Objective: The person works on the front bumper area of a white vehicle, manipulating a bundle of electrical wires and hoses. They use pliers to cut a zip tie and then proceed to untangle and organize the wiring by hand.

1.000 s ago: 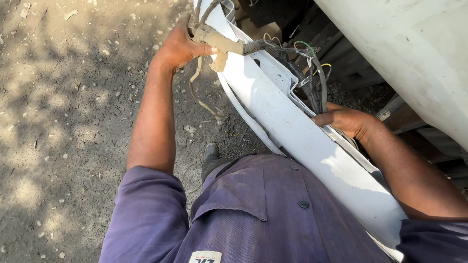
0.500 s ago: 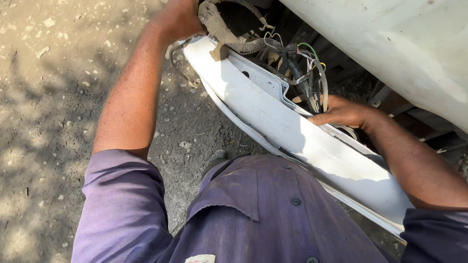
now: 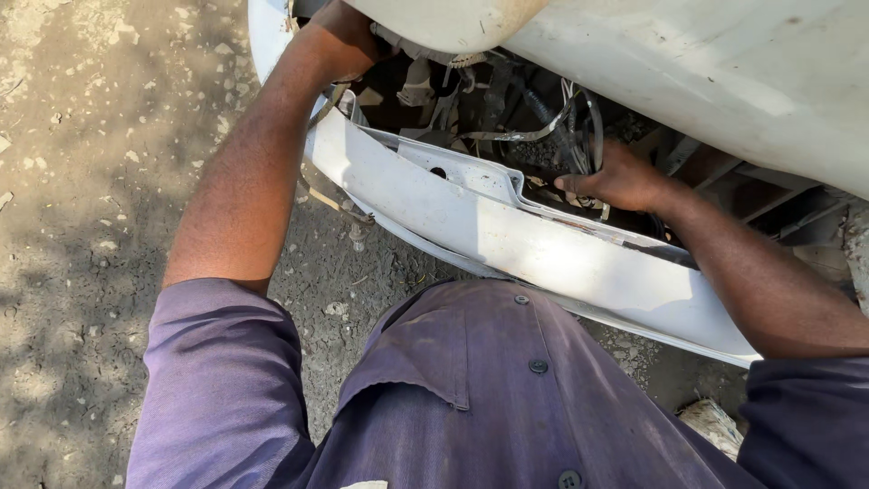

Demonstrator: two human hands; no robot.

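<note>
Across the upper right of the frame, a smooth white body panel (image 3: 724, 81) is overhanging and hiding my left hand (image 3: 348, 41), so I cannot tell its grip. Below, the long white bumper strip (image 3: 507, 226) is slanting over gritty dirt ground (image 3: 90, 181). My right hand (image 3: 620, 177) is grasping thin tangled wires (image 3: 579, 127).

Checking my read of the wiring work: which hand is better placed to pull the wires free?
Probably the right hand: its fingers already rest among the wires behind the white panel. The left hand is off at the panel's far end.
</note>
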